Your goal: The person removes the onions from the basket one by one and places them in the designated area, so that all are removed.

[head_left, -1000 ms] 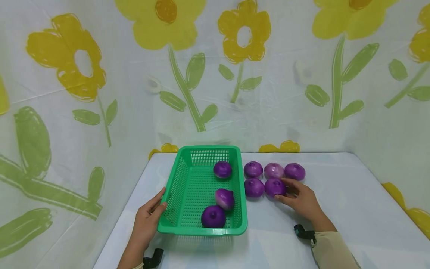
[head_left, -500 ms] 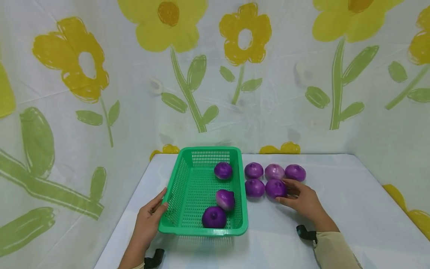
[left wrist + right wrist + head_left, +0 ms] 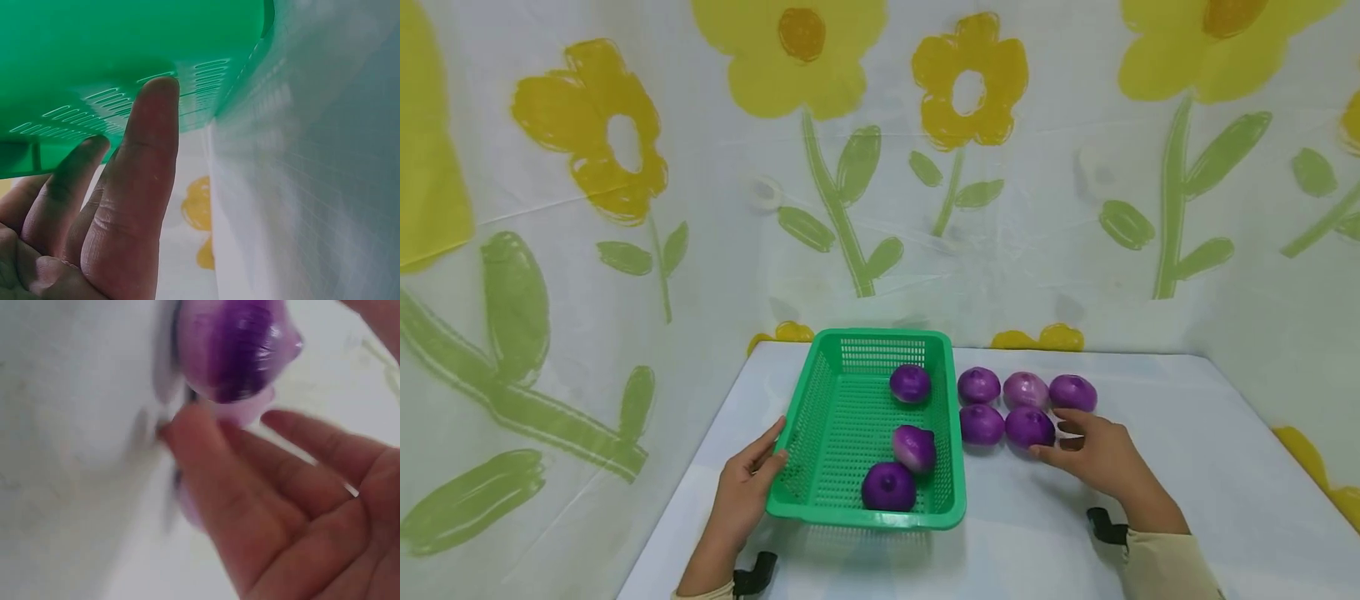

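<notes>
Straight fingers of my left hand (image 3: pixel 747 487) touch the left side of a green plastic basket (image 3: pixel 796 417); the left wrist view shows the fingers (image 3: pixel 147 162) against its slotted wall. Inside the basket lie three purple onions, one at the back (image 3: pixel 910 384), one mid-right (image 3: pixel 914 448) and one at the front (image 3: pixel 889 487). To its right, more onions stand in two rows on the table. My right hand (image 3: pixel 1101 454) is beside the front-row right onion (image 3: pixel 1029 427), fingers spread and loosely bent, with nothing in its grasp. In the right wrist view that onion (image 3: pixel 234 347) stands apart from the thumb.
The back row holds three onions, the middle one paler (image 3: pixel 1026 390). Another onion (image 3: pixel 982 425) sits against the basket's right side. A white table (image 3: pixel 1180 433) bears everything, with a flower-print curtain (image 3: pixel 985 275) behind and at both sides.
My right hand has let go of the front-row right onion and drawn back slightly to the right. The left hand stays at the basket. The head view has shifted a little left.
</notes>
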Action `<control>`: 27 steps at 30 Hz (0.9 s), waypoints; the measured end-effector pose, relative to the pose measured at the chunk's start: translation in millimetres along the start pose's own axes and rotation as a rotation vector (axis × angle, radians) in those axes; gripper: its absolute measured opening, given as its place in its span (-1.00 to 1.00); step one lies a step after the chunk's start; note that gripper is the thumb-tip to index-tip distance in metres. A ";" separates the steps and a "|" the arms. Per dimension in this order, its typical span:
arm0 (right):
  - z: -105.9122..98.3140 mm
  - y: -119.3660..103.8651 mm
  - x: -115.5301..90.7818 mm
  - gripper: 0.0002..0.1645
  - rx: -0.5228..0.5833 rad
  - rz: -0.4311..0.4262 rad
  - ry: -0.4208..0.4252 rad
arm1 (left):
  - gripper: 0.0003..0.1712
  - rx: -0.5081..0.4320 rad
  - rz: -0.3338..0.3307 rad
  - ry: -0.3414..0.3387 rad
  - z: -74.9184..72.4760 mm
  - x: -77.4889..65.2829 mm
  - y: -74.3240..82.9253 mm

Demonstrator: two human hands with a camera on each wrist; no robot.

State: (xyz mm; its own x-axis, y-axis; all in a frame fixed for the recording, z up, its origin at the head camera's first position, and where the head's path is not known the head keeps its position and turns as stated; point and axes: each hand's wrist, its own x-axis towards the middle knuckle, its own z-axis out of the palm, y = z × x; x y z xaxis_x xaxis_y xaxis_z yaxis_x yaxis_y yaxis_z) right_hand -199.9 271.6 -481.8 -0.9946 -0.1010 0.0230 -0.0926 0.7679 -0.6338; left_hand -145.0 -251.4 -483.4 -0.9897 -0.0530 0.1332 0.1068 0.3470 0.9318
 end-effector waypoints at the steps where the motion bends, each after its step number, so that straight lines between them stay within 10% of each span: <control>1: -2.8 -2.0 -1.2 0.27 -0.029 0.003 0.001 | -0.43 -0.003 0.002 0.003 0.6 0.1 0.2; 11: -26.1 -33.8 -7.2 -0.01 -0.258 -0.133 -0.004 | -0.43 -0.006 0.007 0.021 3.1 -0.4 0.2; 27: -33.5 -158.9 3.0 -0.33 -0.487 -0.483 -0.282 | -0.43 -0.037 0.002 0.050 5.6 -1.5 0.6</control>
State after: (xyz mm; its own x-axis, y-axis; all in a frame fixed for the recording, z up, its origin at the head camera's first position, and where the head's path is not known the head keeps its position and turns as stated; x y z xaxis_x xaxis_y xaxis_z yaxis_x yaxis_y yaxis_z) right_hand -189.7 170.5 -355.1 -0.7941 -0.6070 -0.0286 -0.5923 0.7837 -0.1869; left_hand -144.0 -245.9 -484.9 -0.9835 -0.0993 0.1513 0.1136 0.3123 0.9432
